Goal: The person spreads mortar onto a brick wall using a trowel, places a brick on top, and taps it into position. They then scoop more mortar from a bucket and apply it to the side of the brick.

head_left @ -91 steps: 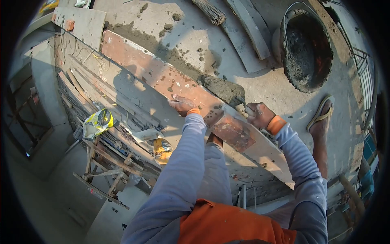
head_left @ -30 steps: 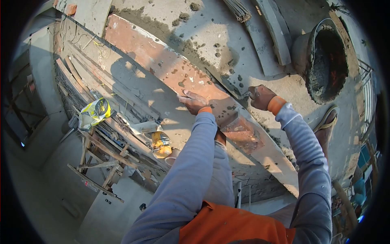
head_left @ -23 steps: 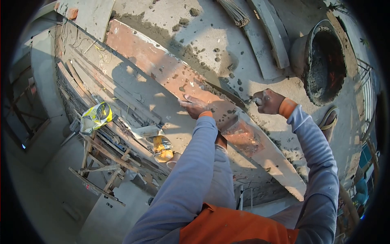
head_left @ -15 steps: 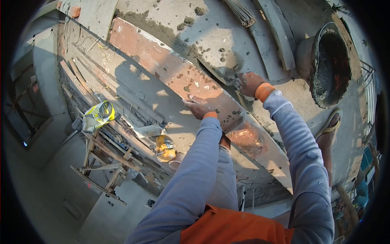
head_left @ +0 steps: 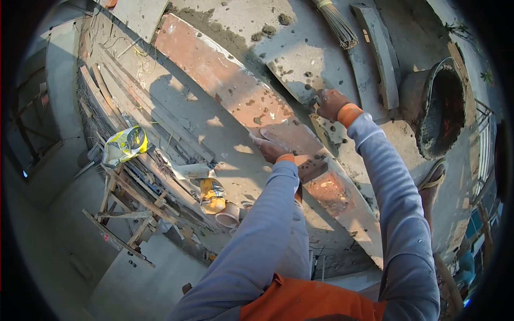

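A long reddish-brown board (head_left: 214,80), spattered with wet mortar, runs diagonally in front of me. My left hand (head_left: 272,147) is at its near edge, fingers stretched out, apparently touching the board. On the far side of the board, my right hand (head_left: 331,104) is closed in a fist low over a mortar-spotted grey sheet (head_left: 297,69). What it holds, if anything, is hidden beneath the fingers. A smaller spattered piece (head_left: 327,131) lies just below this hand. Both wrists show orange cuffs.
A mortar-crusted bucket (head_left: 423,99) lies at the right, near a sandalled foot (head_left: 435,179). A stick broom (head_left: 338,27) and wooden planks (head_left: 381,64) lie at the top. Scrap timber, a yellow bag (head_left: 126,147) and an orange-yellow packet (head_left: 212,195) are at the left.
The view has shifted slightly, so the bucket, broom and planks appear lower and farther right. My left hand stays at the board's edge; my right hand remains closed.
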